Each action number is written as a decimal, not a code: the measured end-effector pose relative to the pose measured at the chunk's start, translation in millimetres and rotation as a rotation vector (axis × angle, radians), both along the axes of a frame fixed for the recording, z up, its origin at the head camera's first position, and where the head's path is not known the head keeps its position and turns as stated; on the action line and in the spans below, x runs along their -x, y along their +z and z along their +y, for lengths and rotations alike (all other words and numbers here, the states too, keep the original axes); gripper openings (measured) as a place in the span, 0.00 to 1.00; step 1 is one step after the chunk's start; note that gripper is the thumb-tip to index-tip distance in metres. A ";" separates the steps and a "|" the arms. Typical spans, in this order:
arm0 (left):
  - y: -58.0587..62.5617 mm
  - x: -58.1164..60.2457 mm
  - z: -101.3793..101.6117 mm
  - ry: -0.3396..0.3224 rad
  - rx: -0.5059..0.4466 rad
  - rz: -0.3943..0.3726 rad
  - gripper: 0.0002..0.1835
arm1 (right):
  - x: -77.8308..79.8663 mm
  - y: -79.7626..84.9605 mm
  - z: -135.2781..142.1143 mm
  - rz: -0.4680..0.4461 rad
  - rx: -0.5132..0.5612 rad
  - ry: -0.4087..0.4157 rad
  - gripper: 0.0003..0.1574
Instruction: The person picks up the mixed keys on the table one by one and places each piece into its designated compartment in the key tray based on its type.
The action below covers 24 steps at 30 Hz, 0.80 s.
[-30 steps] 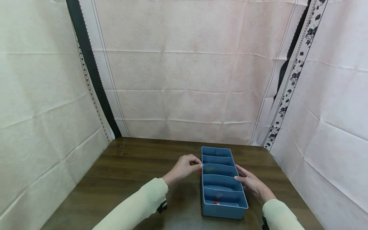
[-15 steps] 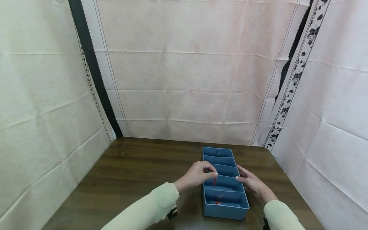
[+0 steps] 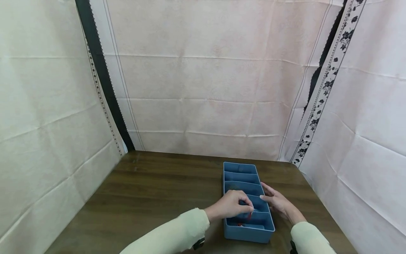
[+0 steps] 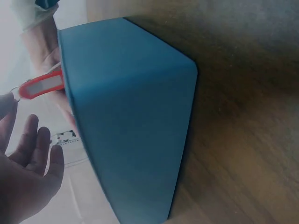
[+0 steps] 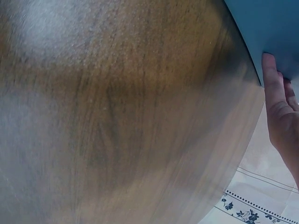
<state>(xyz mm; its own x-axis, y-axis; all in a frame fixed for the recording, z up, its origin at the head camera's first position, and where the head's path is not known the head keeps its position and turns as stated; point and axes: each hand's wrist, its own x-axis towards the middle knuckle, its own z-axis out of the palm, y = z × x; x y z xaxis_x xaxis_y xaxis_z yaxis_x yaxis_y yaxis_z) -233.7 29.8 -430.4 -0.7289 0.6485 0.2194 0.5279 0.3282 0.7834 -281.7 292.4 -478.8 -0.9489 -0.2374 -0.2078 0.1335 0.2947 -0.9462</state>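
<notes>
A blue tray (image 3: pixel 264 215) with several cross compartments lies on the dark wooden table (image 3: pixel 158 190), right of centre. My left hand (image 3: pixel 234 205) reaches over its near compartments and pinches a small red tag-like item (image 3: pixel 250 215) at the fingertips. In the left wrist view that red item (image 4: pixel 42 85), with a pale centre, hangs just above the rim of the tray (image 4: pixel 131 121). A second small red item (image 3: pixel 238 223) lies in the nearest compartment. My right hand (image 3: pixel 274 201) rests with straight fingers (image 5: pixel 274 98) against the tray's right wall (image 5: pixel 266 28).
Pale cloth curtains (image 3: pixel 203 88) wall in the table at the back and both sides. Bare wood (image 5: pixel 117 116) spreads left of the tray and in front of it. The table's right edge runs close to the tray.
My left hand has carried the red item from the tray's left rim over the middle and down toward the near compartments. The right hand and the tray have stayed put.
</notes>
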 end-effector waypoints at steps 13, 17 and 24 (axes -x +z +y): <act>-2.1 13.9 -23.3 0.103 -0.033 -0.010 0.09 | 2.9 -0.3 0.7 0.001 -0.020 -0.026 0.43; -1.2 26.8 -47.0 0.174 -0.053 0.021 0.10 | -0.1 -2.3 2.7 -0.005 -0.021 -0.039 0.43; -16.5 68.6 -107.8 0.381 0.132 0.240 0.15 | -0.1 4.3 22.5 0.015 -0.075 -0.098 0.50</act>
